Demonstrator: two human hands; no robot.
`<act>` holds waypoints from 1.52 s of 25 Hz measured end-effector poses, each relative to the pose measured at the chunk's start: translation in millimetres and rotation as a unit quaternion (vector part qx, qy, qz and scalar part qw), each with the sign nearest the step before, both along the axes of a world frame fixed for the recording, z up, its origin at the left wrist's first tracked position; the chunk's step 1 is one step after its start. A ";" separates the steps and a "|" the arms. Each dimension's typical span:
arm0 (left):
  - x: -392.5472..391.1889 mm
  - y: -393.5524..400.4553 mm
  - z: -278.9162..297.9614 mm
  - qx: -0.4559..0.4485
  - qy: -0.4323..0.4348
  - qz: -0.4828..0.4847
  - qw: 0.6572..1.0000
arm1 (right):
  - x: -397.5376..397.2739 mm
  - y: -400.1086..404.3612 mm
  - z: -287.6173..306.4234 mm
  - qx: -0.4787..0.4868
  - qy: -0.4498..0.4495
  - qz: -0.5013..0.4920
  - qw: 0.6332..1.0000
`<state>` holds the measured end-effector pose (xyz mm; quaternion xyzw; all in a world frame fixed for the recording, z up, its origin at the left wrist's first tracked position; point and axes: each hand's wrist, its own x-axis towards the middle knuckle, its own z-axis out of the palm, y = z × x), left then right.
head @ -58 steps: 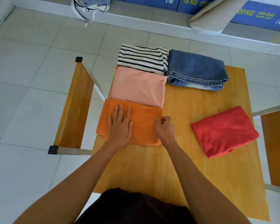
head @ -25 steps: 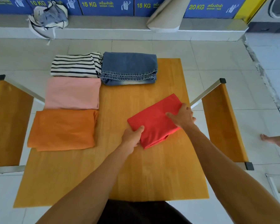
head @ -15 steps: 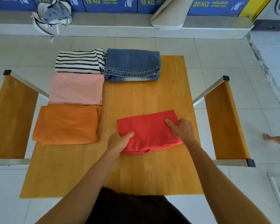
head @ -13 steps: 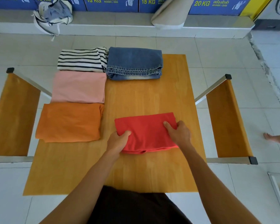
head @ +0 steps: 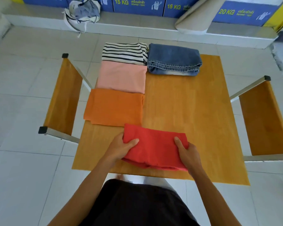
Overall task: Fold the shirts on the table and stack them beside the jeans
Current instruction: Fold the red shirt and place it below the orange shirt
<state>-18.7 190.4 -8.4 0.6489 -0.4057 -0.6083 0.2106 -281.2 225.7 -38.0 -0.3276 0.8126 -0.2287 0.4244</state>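
A folded red shirt [head: 155, 147] is held just above the near part of the wooden table [head: 186, 108]. My left hand [head: 121, 148] grips its left edge and my right hand [head: 186, 152] grips its right edge, thumbs on top. Its far left corner lies close to the folded orange shirt [head: 113, 106]. Behind the orange shirt lie a folded pink shirt [head: 122, 76] and a folded striped shirt [head: 123, 53] in a row along the table's left side. Folded blue jeans [head: 174, 60] sit at the far edge, right of the striped shirt.
Wooden benches flank the table, one on the left [head: 62, 97] and one on the right [head: 265, 118]. A cloth bag [head: 82, 13] and a grey padded board [head: 198, 18] rest on the ledge behind, below blue panels.
Both hands took hold of the red shirt on the right side of the table, turned it square and brought it towards the near edge and leftwards, close to the orange shirt.
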 end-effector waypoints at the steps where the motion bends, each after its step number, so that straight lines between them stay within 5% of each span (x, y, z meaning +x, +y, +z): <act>1: 15.9 6.9 1.8 -0.003 0.001 0.002 1.000 | 15.2 8.8 -0.9 -0.007 -0.007 0.001 1.000; 10: 133.7 21.0 0.7 -0.019 -0.070 0.083 0.994 | 130.6 -0.2 6.5 -0.062 -0.028 0.072 0.995; 25: 155.0 8.0 -29.2 -0.003 -0.178 0.068 0.982 | 154.5 -21.6 -17.7 -0.012 0.067 0.121 0.990; 29: 131.0 16.7 -17.0 -0.159 -0.361 0.039 0.918 | 167.1 -12.1 -2.3 -0.050 0.176 0.118 0.976; 32: 102.7 37.1 -27.5 -0.291 -0.403 -0.100 0.862 | 191.0 3.7 1.8 -0.150 0.282 0.177 0.931; 38: 109.0 74.9 -72.7 -0.291 -0.451 -0.272 0.799 | 204.8 32.1 -31.2 -0.122 0.331 0.350 0.868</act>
